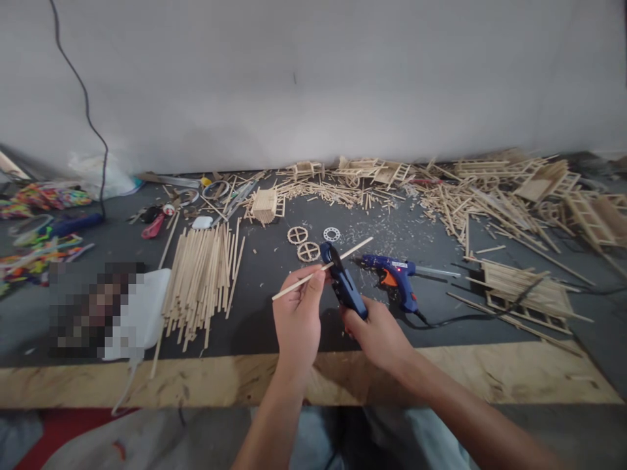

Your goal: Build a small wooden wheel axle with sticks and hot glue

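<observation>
My left hand [300, 307] pinches a thin wooden stick [361, 245] between thumb and fingers, and the stick slants up to the right. Wrapped round the dark blue handles of a hand cutter [347, 287] is my right hand [376, 329]. The cutter's rounded head meets the stick just beyond my left thumb; whether its blades are closed on it I cannot tell. Just past the cutter lie two wooden spoked wheels [308, 252] and a white perforated ring [332, 234]. To the right rests a blue glue gun [402, 287] with an orange trigger and a clear glue stick.
A bundle of wooden sticks [200, 281] lies left of my hands. Small stick-built frames [268, 205] and many offcuts [333, 192] line the back. At right is a slatted wooden piece [526, 290], crossed by a black cord [470, 320]. Colourful bits [44, 196] lie far left.
</observation>
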{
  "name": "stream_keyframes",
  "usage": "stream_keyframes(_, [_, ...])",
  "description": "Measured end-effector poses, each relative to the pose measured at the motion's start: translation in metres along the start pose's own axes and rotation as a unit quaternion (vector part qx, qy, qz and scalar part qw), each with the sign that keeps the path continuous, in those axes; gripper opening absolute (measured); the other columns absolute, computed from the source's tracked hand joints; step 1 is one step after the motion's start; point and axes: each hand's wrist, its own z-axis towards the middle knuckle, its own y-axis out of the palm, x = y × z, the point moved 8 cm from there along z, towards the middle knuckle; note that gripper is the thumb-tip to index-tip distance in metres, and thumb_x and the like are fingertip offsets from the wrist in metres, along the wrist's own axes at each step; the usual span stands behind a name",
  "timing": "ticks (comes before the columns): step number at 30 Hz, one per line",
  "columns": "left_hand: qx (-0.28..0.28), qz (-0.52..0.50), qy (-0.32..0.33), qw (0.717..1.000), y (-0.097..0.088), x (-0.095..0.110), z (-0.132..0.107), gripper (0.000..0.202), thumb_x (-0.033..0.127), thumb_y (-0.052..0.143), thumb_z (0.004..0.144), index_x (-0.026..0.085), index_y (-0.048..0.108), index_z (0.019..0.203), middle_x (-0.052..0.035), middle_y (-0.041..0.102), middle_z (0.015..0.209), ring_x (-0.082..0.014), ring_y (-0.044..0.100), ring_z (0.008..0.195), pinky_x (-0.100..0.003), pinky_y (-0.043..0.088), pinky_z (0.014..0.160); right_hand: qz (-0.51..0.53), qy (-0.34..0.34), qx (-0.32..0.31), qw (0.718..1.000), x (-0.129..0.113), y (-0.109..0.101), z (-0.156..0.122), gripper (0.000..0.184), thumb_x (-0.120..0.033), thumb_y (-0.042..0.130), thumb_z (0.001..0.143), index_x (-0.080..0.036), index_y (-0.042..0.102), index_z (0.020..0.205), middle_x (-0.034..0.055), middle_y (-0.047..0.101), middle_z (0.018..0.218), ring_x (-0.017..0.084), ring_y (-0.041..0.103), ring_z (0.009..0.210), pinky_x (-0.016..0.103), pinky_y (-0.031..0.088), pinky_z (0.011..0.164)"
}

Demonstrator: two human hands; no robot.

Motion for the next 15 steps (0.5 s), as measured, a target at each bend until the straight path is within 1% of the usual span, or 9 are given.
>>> stream_keyframes(3, [0.002,0.005,-0.010,1.000,0.001,-0.001,0.002,0.019,0.035,0.066,0.079,0.016,0.067,0.086,-0.0037,0.071,0.081,-0.0153,0.067,0.077,-0.028,0.053,0.076,0.011,0.008,0.019,1.000,0.007,0.000,0.005,0.021,-0.029,0.043,0.079,-0.020,0.045,0.061,-0.0023,0.051,0.053,0.011,0.043,0.048,0.023,0.026,0.048])
stream_keyframes(5, [-0.009,-0.008,-0.011,1.000,0.002,0.001,0.006,0.021,0.035,0.066,0.079,0.016,0.066,0.087,-0.0046,0.071,0.084,-0.0155,0.067,0.079,-0.029,0.053,0.077,0.015,0.018,0.009,1.000,0.012,0.001,0.007,0.022,-0.032,0.043,0.081,-0.020,0.045,0.062,-0.0025,0.050,0.052,0.011,0.044,0.047,0.023,0.027,0.047])
stream_keyframes(7, [-0.013,-0.012,-0.004,1.000,-0.004,0.005,0.014,0.022,0.037,0.064,0.079,0.016,0.064,0.086,-0.0060,0.070,0.086,-0.0165,0.066,0.081,-0.030,0.054,0.077,0.003,0.036,-0.003,0.999,0.018,-0.002,0.007,0.024,-0.036,0.045,0.081,-0.020,0.047,0.063,-0.0019,0.052,0.051,0.012,0.046,0.046,0.023,0.027,0.046])
stream_keyframes(9, [-0.014,0.036,-0.001,0.999,-0.016,0.008,0.028,0.024,0.039,0.062,0.080,0.015,0.062,0.085,-0.0069,0.070,0.085,-0.0174,0.066,0.078,-0.031,0.054,0.072,-0.010,0.053,-0.018,0.998,0.022,-0.006,0.004,0.026,-0.040,0.047,0.081,-0.020,0.050,0.064,-0.0008,0.054,0.052,0.013,0.048,0.046,0.024,0.027,0.046])
stream_keyframes(11, [-0.026,0.158,-0.024,0.987,-0.033,0.007,0.046,0.025,0.041,0.059,0.080,0.016,0.061,0.084,-0.0058,0.068,0.076,-0.0179,0.065,0.069,-0.030,0.053,0.066,-0.021,0.061,-0.032,0.997,0.023,-0.011,-0.002,0.029,-0.043,0.047,0.082,-0.020,0.051,0.064,0.0002,0.056,0.053,0.013,0.049,0.046,0.024,0.028,0.045])
stream_keyframes(12, [-0.038,0.247,-0.041,0.968,-0.043,0.006,0.056,0.024,0.040,0.058,0.080,0.017,0.060,0.085,-0.0054,0.068,0.075,-0.0181,0.065,0.066,-0.030,0.051,0.064,-0.026,0.065,-0.039,0.997,0.024,-0.013,-0.005,0.031,-0.044,0.047,0.082,-0.020,0.051,0.064,0.0006,0.056,0.053,0.013,0.049,0.047,0.024,0.028,0.046])
stream_keyframes(13, [-0.056,0.337,-0.062,0.938,-0.052,0.003,0.065,0.022,0.039,0.056,0.080,0.017,0.060,0.085,-0.0052,0.068,0.073,-0.0188,0.064,0.062,-0.030,0.050,0.061,-0.030,0.069,-0.046,0.996,0.025,-0.015,-0.009,0.032,-0.045,0.046,0.083,-0.020,0.051,0.063,0.0009,0.056,0.053,0.013,0.050,0.047,0.024,0.028,0.046])
stream_keyframes(14, [-0.079,0.420,-0.081,0.900,-0.061,0.001,0.074,0.021,0.037,0.054,0.080,0.018,0.059,0.086,-0.0055,0.068,0.073,-0.0198,0.064,0.063,-0.030,0.048,0.060,-0.030,0.072,-0.054,0.996,0.025,-0.016,-0.012,0.033,-0.045,0.046,0.083,-0.020,0.051,0.062,0.0010,0.056,0.053,0.013,0.050,0.047,0.024,0.029,0.046])
stream_keyframes(15, [-0.087,0.496,-0.088,0.859,-0.070,0.001,0.082,0.018,0.034,0.053,0.080,0.018,0.058,0.087,-0.0058,0.068,0.073,-0.0209,0.064,0.065,-0.030,0.046,0.059,-0.029,0.074,-0.061,0.995,0.026,-0.016,-0.015,0.033,-0.045,0.045,0.084,-0.020,0.051,0.062,0.0008,0.056,0.053,0.013,0.050,0.047,0.025,0.029,0.047])
